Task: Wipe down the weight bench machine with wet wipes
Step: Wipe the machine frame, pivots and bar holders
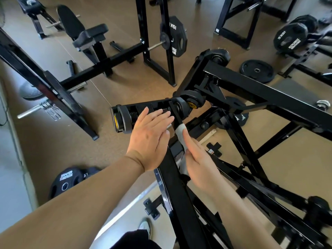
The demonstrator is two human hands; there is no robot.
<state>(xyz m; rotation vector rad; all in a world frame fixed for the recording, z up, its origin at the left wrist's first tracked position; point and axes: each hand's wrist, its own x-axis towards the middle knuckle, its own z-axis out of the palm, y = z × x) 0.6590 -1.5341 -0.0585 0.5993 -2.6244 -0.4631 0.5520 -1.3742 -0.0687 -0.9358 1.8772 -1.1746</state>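
right hand (201,164) flat, fingers straight, pressing wipe (180,131) onto right face of bar (177,194); wipe draped over a fingertip and trailing down under the palm, hand a bit blurred. left hand (149,139) flat too, holding nothing, fingers straight, laid against bar's left side just below pivot (181,108). progress, judged: mid-task, working the top of this one bar; no clear wet marks, so can't tell which parts are done; frame (260,92) right of bar, pivot and lower struts likely left. counts: 2 hands, 1 wipe, 1 bar under work, 1 shoe (145,227) below bar, 1 seat (89,35) up-left of bar. plates: 15kg plate (177,35) above bar, 10kg plate (287,37) far right of bar, floor plate (256,71) up-right of bar, left plate (68,178) low left of bar; so 4 sure, others partly hidden, total unclear.
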